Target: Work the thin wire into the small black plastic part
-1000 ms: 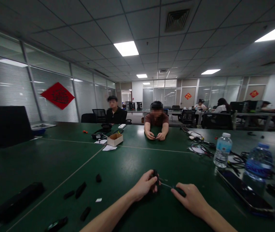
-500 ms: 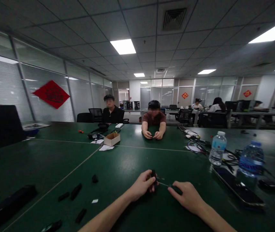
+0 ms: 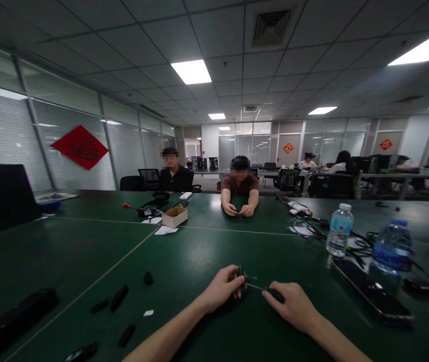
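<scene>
My left hand was curled around a small black part, its fingers closed on it, just above the green bench, near me and slightly right of centre. My right hand lay to its right, with its fingers clamped on a dark end piece. A thin wire ran across the short gap between the two pieces. To the left of my hands, several black pieces lay apart on the bench: a short stub, two slim bars, and another bar. A long black case sat further left, and a white scrap lay among the bars. To the right lay a dark glass slab, near two water bottles and tangled black cables. At the far side, a co-worker in a brown shirt leaned on the bench, hands together. Left of them stood an open cardboard box, beside a sheet of white paper. A second person in black sat further left.
</scene>
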Demonstrator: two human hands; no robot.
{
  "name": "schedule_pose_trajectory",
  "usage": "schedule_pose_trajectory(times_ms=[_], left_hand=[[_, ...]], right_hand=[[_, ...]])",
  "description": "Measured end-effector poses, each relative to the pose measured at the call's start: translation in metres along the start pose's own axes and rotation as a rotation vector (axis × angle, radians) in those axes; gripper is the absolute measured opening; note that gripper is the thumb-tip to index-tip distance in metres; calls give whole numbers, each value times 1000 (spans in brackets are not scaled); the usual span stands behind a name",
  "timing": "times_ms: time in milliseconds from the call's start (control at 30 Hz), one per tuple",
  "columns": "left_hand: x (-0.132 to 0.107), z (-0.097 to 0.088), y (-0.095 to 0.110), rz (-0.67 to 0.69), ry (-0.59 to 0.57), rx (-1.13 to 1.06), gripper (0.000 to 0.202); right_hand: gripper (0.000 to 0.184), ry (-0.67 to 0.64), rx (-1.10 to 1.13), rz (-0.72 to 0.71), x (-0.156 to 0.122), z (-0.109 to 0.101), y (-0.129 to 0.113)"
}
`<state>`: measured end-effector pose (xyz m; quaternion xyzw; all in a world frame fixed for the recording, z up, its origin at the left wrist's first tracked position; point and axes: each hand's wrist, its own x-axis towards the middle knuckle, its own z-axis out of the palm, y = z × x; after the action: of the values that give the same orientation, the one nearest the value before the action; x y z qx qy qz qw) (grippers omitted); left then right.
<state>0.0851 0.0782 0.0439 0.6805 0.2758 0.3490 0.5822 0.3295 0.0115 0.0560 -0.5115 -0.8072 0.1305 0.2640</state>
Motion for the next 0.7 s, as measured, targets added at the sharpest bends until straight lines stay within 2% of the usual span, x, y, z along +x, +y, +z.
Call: schedule_pose_trajectory(times_ms=[367, 700], left_hand=[[-1, 0, 1, -18, 12, 40, 36], [1, 0, -5, 3, 5, 28, 37]], right_hand=[[37, 13, -36, 31, 2, 2, 1], [38, 38, -71, -38, 1, -2, -2]])
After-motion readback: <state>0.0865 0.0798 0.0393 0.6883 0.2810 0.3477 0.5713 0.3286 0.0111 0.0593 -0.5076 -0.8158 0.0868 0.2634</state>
